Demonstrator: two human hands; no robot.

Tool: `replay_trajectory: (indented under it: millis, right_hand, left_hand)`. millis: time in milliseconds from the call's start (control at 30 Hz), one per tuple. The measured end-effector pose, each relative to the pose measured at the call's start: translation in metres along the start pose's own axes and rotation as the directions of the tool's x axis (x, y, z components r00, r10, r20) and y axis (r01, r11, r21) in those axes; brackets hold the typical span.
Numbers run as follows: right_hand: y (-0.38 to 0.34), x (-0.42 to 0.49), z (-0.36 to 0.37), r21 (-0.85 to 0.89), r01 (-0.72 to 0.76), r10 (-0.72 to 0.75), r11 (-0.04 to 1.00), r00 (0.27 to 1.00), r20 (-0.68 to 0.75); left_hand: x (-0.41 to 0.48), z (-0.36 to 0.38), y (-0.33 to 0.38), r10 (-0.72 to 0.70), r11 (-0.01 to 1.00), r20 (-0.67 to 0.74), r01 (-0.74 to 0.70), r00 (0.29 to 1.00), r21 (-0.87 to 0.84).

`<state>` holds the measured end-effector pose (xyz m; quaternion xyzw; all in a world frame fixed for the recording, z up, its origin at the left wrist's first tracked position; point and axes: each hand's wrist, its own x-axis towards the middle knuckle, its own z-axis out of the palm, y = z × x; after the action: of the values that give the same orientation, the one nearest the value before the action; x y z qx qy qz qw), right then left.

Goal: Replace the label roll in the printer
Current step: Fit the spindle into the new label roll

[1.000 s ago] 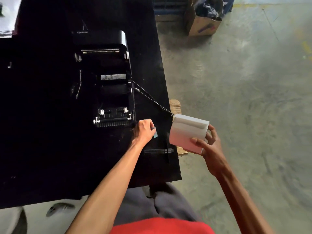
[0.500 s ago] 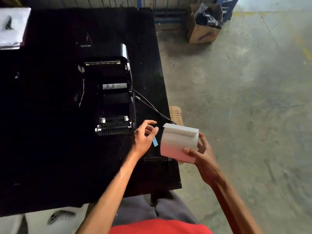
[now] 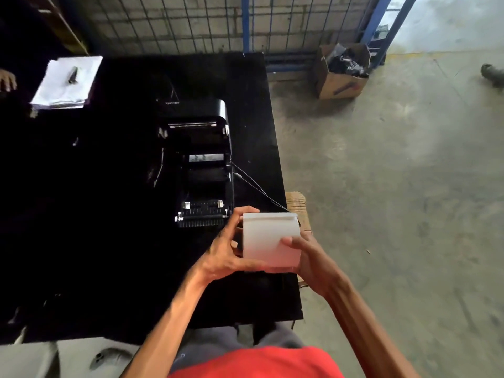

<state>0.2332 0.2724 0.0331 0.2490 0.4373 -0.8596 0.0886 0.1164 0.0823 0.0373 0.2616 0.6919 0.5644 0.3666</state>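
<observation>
White label roll (image 3: 268, 241) held between both hands, left hand (image 3: 227, 248) and right hand (image 3: 308, 257), fingers clamped on its sides. It hovers just beside the open black printer (image 3: 203, 170) on a dark surface (image 3: 109, 214); its loose end seems lifted.

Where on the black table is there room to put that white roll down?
Bare black table lies left of the open black printer, below the white paper stack. It is crowded by the right edge: thin cables and both hands.

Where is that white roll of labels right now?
In the head view, the label roll is held between both hands, left hand and right hand, just in front of the open printer, above the near right part of the black table.
</observation>
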Motion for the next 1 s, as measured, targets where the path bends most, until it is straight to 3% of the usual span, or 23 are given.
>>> replay_trajectory:
  millis: [167,200,267,333,367,467,600,700,800,1000]
  right_hand:
    - [-0.004,0.013,-0.011,-0.119,-0.11,0.122,0.987,0.987,0.104]
    - [-0.005,0.016,-0.018,-0.163,-0.139,0.152,0.977,0.986,0.075]
    - [0.0,0.022,-0.035,-0.291,-0.192,0.154,0.937,0.977,-0.149]
    - [0.017,0.027,-0.055,-0.484,-0.229,0.03,0.844,0.923,-0.383]
    - [0.029,0.029,-0.065,-0.562,-0.259,-0.01,0.785,0.903,-0.429]
    - [0.063,0.032,-0.077,-0.665,-0.329,-0.005,0.67,0.894,-0.448]
    - [0.09,0.04,-0.073,-0.701,-0.355,-0.042,0.619,0.876,-0.481]
    - [0.104,0.052,-0.075,-0.677,-0.369,-0.048,0.637,0.857,-0.512]
    - [0.109,0.056,-0.082,-0.562,-0.378,0.004,0.736,0.832,-0.555]
    - [0.118,0.05,-0.085,-0.412,-0.302,0.071,0.86,0.87,-0.489]
  left_hand:
    - [-0.013,0.002,-0.009,-0.005,0.993,-0.16,-0.013,0.987,-0.116]
    - [-0.015,0.001,-0.012,-0.015,0.99,-0.17,-0.009,0.985,-0.14]
    - [-0.019,-0.003,-0.016,-0.04,0.984,-0.184,0.006,0.982,-0.181]
    - [-0.021,-0.008,-0.02,-0.068,0.977,-0.204,0.024,0.977,-0.21]
    - [-0.023,-0.01,-0.022,-0.079,0.975,-0.221,0.029,0.972,-0.22]
    - [-0.025,-0.015,-0.028,-0.106,0.972,-0.268,0.043,0.958,-0.231]
    - [-0.028,-0.02,-0.034,-0.12,0.972,-0.285,0.055,0.951,-0.227]
    - [-0.03,-0.02,-0.037,-0.139,0.97,-0.29,0.071,0.947,-0.233]
    - [-0.032,-0.02,-0.041,-0.156,0.965,-0.29,0.083,0.944,-0.25]
    - [-0.036,-0.022,-0.043,-0.188,0.963,-0.281,0.121,0.941,-0.24]
